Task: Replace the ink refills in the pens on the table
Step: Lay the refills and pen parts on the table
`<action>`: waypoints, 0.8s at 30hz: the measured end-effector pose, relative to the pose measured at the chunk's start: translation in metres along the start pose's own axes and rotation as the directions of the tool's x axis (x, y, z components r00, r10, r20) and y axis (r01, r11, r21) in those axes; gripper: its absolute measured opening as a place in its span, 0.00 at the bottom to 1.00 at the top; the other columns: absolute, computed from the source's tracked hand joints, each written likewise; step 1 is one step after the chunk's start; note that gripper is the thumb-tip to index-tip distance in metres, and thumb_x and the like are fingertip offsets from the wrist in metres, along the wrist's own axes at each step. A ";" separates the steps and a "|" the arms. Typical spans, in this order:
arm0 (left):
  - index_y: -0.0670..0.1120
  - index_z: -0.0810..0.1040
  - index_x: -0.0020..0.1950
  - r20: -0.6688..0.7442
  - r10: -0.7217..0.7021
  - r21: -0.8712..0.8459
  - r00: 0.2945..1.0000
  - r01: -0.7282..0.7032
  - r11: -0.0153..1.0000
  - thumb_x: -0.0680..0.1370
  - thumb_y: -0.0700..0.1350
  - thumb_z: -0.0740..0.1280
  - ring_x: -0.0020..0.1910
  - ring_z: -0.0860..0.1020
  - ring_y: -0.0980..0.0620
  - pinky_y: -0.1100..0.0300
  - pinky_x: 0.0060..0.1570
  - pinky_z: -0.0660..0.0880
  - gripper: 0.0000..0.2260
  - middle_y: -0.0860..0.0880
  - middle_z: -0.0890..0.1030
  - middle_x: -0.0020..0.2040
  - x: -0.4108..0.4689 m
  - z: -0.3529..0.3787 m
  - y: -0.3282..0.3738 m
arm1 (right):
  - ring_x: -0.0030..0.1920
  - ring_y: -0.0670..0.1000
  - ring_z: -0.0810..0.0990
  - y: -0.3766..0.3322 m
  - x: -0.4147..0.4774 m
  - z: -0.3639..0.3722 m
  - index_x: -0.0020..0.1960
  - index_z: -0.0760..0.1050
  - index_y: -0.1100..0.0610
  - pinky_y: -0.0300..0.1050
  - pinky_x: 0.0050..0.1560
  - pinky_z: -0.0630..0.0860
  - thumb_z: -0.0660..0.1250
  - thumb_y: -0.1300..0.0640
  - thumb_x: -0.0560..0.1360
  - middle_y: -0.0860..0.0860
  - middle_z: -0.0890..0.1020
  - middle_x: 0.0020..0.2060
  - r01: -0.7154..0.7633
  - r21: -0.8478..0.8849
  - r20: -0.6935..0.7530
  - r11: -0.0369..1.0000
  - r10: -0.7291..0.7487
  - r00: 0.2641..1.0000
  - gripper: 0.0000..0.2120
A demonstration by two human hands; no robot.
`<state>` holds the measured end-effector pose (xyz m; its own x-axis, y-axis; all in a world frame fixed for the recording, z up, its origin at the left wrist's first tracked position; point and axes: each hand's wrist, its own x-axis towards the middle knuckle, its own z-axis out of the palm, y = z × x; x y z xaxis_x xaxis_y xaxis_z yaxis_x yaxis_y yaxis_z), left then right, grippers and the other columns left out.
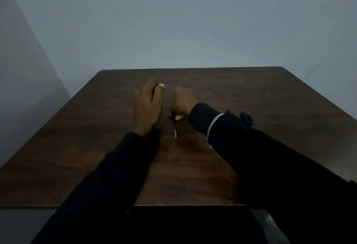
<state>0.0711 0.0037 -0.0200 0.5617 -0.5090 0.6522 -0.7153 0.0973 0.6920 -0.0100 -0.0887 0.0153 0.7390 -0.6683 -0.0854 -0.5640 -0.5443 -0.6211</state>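
On the left, the grey wall (pixel 29 69) angles in toward the dark wooden table (pixel 96 156), whose left edge runs diagonally from the far corner down to the near-left. That whole left stretch of tabletop is bare wood.

The left hand (pixel 149 102) sits toward the far middle of the table, back of the hand up, arm in a black sleeve (pixel 108 176) reaching straight forward from the near edge. Its fingers are curled in and pressed together into a loose fist, thumb tip showing pale at the top. A thin dark line shows in the crease between thumb and fingers; whether that is a pen part cannot be told in this dim light.

Just to its right, with a narrow gap of bare wood between, the right hand (pixel 182 102) is turned knuckles away, fingers bent under. Its thumb and a fingertip pinch the upper end of 1 thin ink refill (pixel 175 130), blue along the shaft with a pale tip. The refill points back toward the person, its lower end over open wood between the 2 forearms; whether that end touches the table cannot be told.

The right forearm crosses in from the lower right, a silver chain bracelet (pixel 213 124) lying over its black sleeve. Beyond that wrist, a dark blue pen (pixel 247 119) lies on the table, partly hidden by the arm. Further right the table is open to its slanting right edge.
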 end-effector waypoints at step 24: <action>0.40 0.81 0.41 0.158 -0.039 -0.137 0.987 0.061 0.989 0.82 0.43 0.58 0.31 0.75 0.53 0.56 0.34 0.69 0.16 0.48 0.77 0.30 -0.007 0.012 0.008 | 0.34 0.52 0.86 0.071 -0.051 -0.106 0.41 0.83 0.67 0.55 0.50 0.85 0.72 0.70 0.74 0.49 0.87 0.30 -0.059 0.244 -0.087 0.968 0.082 0.993 0.03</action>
<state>0.0563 -0.0019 -0.0225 0.5162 -0.6415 0.5675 -0.6161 0.1821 0.7663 -0.1265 -0.1475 0.0585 0.6550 -0.7525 -0.0679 -0.4994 -0.3638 -0.7863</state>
